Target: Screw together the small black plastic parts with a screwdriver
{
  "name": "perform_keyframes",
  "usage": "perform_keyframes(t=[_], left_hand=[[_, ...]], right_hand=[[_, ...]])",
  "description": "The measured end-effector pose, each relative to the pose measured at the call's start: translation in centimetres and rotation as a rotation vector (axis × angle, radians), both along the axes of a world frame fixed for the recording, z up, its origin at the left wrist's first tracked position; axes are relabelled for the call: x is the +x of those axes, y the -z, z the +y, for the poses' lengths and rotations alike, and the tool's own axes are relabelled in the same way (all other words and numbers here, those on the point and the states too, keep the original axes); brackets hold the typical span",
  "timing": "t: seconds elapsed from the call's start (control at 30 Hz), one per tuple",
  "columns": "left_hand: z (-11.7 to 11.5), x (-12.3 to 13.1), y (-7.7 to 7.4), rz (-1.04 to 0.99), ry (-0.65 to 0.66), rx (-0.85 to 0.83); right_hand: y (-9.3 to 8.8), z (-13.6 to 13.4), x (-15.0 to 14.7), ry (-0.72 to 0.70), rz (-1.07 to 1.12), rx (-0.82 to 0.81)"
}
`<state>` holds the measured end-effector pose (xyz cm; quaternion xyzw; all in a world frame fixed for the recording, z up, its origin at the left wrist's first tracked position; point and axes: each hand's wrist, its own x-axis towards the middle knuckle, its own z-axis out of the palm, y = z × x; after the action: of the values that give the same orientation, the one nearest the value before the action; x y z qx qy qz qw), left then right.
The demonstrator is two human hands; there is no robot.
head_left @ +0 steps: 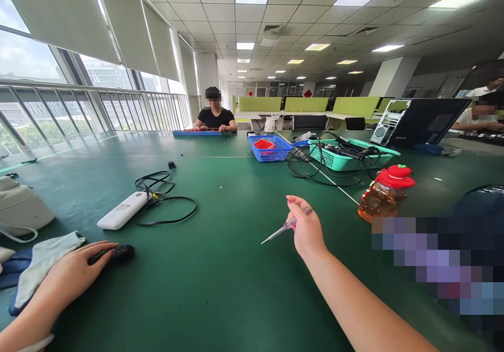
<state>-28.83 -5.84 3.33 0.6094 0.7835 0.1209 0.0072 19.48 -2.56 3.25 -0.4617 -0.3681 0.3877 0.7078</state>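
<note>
My right hand [306, 228] is raised over the green table [220, 268] and is closed on a thin screwdriver [277, 231] with a clear handle, its tip pointing down and left. My left hand [73, 273] rests at the near left, its fingers curled over a small black object [118, 254] that lies on the table. Under my left wrist lies a pale cloth [43, 260].
A white power bank [123, 210] with a black cable [169, 205] lies left of centre. Farther back stand a blue basket [271, 148], a teal basket [346, 155] of cables, and a red-lidded jar [384, 194]. One person sits at the far end, another at the right.
</note>
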Motion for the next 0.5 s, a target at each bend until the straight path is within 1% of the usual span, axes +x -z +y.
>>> perform_keyframes(t=[0.07, 0.13, 0.2, 0.27, 0.33, 0.4, 0.5], left_hand=[[0.0, -0.07, 0.17, -0.007, 0.011, 0.013], [-0.08, -0.07, 0.23, 0.011, 0.014, 0.026], [-0.14, -0.08, 0.24, 0.031, 0.005, 0.023], [-0.14, -0.08, 0.26, 0.039, -0.01, 0.004], [-0.11, -0.06, 0.29, 0.036, -0.017, -0.013], [-0.11, 0.01, 0.27, 0.034, -0.016, -0.023], [-0.14, 0.2, 0.16, 0.04, -0.013, -0.023]], right_hand=[[0.25, 0.49, 0.29, -0.04, 0.141, -0.064], [0.41, 0.69, 0.49, -0.086, 0.238, -0.139], [0.55, 0.71, 0.54, -0.121, 0.285, -0.188], [0.72, 0.71, 0.47, -0.143, 0.274, -0.188], [0.86, 0.72, 0.32, -0.146, 0.218, -0.161], [0.86, 0.61, 0.13, -0.115, 0.106, -0.127], [0.41, -0.08, -0.26, -0.029, -0.189, -0.062]])
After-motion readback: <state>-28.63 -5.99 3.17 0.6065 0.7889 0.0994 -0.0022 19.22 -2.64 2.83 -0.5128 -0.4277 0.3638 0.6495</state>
